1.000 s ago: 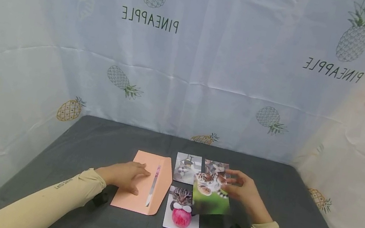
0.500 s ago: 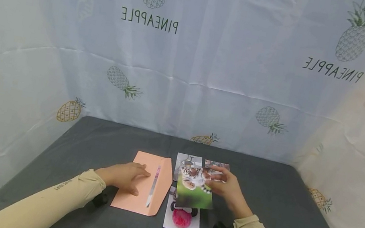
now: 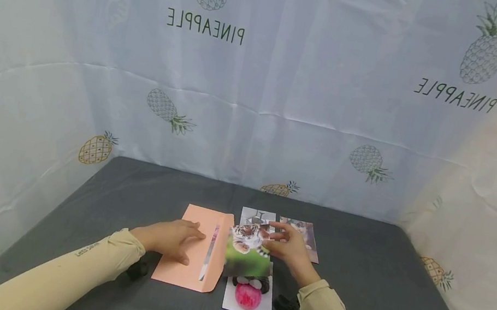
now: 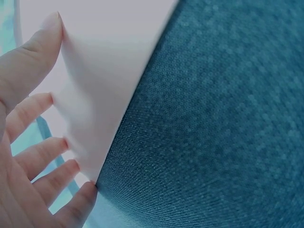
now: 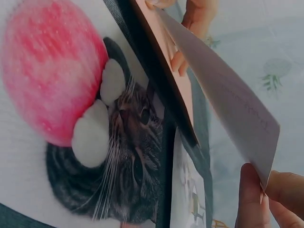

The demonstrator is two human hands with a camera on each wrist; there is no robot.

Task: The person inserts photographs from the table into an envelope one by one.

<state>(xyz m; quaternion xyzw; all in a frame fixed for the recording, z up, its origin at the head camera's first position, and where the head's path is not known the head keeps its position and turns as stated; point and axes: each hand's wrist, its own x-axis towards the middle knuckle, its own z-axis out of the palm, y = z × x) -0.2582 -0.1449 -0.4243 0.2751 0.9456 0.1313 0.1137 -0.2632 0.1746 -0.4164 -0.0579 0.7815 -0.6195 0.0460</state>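
Envelope [image 3: 198, 257], peach: laid left of centre on the dark surface [image 3: 357, 274], flap to the right; a narrow printed strip is exposed beside the flap. Left hand [image 3: 171, 239]: rested on the envelope from the left, fingers spread, nothing gripped. Tiger card [image 3: 243, 256]: held raised and tilted, just right of the envelope, its right edge pinched between the thumb and fingers of the right hand [image 3: 288, 251]; whether the envelope is touched by it cannot be told. Kitten card [image 3: 248, 296], with pink ball: laid flat on the near side, partly overlapped in the head view. Grey-toned card [image 3: 259, 215]: laid farther, mostly hidden. Brownish card [image 3: 310, 243]: laid at the far right, partly covered by the right hand.
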